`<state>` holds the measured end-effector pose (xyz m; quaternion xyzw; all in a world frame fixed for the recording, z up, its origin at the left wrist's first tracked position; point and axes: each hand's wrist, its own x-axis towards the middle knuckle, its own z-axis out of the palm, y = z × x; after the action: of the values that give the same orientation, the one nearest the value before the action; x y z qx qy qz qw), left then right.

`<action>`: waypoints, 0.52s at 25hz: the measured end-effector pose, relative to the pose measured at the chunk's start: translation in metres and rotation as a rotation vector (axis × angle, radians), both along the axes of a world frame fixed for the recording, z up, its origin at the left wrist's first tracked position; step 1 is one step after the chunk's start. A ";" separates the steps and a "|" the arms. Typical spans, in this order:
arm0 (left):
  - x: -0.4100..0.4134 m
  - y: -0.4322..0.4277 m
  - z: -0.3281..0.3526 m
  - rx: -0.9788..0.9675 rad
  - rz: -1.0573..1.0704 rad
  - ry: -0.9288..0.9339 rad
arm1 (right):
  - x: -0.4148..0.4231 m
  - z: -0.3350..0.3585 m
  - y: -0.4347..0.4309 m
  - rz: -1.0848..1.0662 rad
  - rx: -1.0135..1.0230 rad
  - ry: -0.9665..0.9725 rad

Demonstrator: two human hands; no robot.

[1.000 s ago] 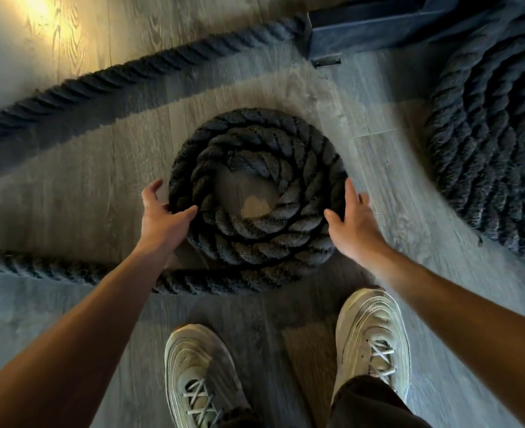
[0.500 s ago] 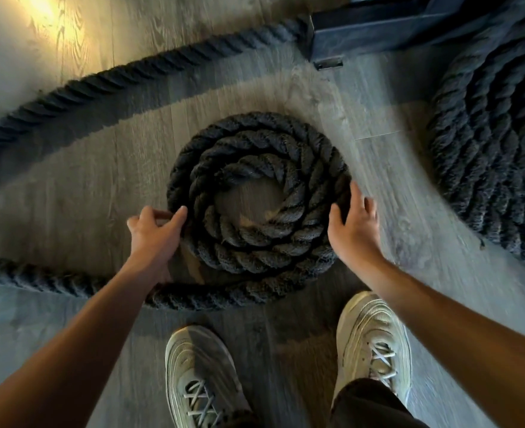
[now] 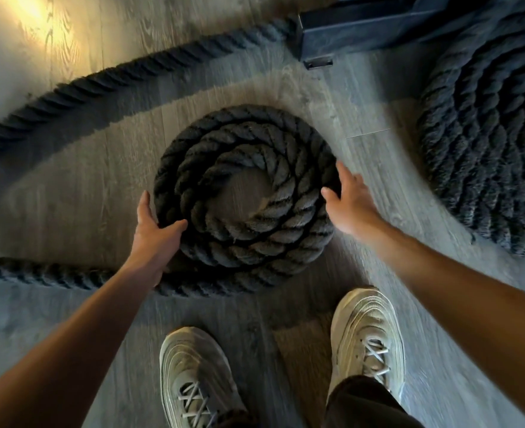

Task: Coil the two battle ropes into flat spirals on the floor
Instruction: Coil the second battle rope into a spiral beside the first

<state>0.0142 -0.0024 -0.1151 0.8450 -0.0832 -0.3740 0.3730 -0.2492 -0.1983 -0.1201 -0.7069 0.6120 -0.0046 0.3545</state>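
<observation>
A thick black battle rope lies in a small flat spiral (image 3: 255, 239) of about three turns on the grey wood floor, with bare floor showing in its centre. My left hand (image 3: 154, 230) grips the spiral's left outer edge, thumb pressed on top of the rope. My right hand (image 3: 349, 202) rests against the right outer edge with its fingers spread. The rope's loose tail (image 3: 54, 273) runs left from under the spiral, and another stretch (image 3: 131, 72) curves across the back. A second, much larger coil (image 3: 489, 149) lies at the right.
A dark metal base (image 3: 363, 26) stands at the back, with the rope leading up to it. My two pale sneakers (image 3: 199, 375) (image 3: 366, 338) stand just in front of the small spiral. Bright light falls on the floor at the top left.
The spiral has turned and tightened, with another stretch of tail drawn around its near side. My left hand dropped lower on the left edge; my right hand slid further up the right edge.
</observation>
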 end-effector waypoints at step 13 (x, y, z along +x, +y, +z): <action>0.021 -0.004 -0.006 0.006 0.047 -0.109 | -0.029 0.001 0.072 -0.194 0.107 -0.102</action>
<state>0.0351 -0.0066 -0.1207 0.8669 -0.0824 -0.3191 0.3741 -0.2780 -0.1259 -0.1189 -0.6232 0.6581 -0.0421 0.4205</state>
